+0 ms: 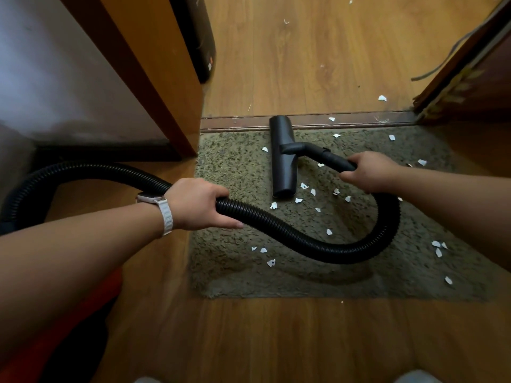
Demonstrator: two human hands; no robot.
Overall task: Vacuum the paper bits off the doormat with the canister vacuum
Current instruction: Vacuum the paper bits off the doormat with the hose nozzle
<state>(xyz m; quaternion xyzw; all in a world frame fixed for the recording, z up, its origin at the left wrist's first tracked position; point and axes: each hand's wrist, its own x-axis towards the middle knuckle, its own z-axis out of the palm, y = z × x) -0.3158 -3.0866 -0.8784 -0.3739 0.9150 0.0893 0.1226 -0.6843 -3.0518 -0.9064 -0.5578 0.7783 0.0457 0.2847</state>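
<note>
A shaggy olive doormat [235,167] lies before a door threshold, strewn with several white paper bits [304,186]. A black floor nozzle [283,156] rests on the mat, its far end over the threshold. My right hand [370,171] grips the rigid tube just behind the nozzle. The black ribbed hose [290,230] loops from there across the mat toward the left. My left hand [196,203], with a white watch on the wrist, is closed around the hose at the mat's left edge. The hose runs on to the far left, where its end is hidden.
A wooden door frame [154,87] and grey wall stand on the left, a dark door [470,73] on the right. The wood threshold strip [345,121] bounds the mat's far side. More paper scraps [382,98] lie on the wood floor beyond. Something red [69,322] sits at lower left.
</note>
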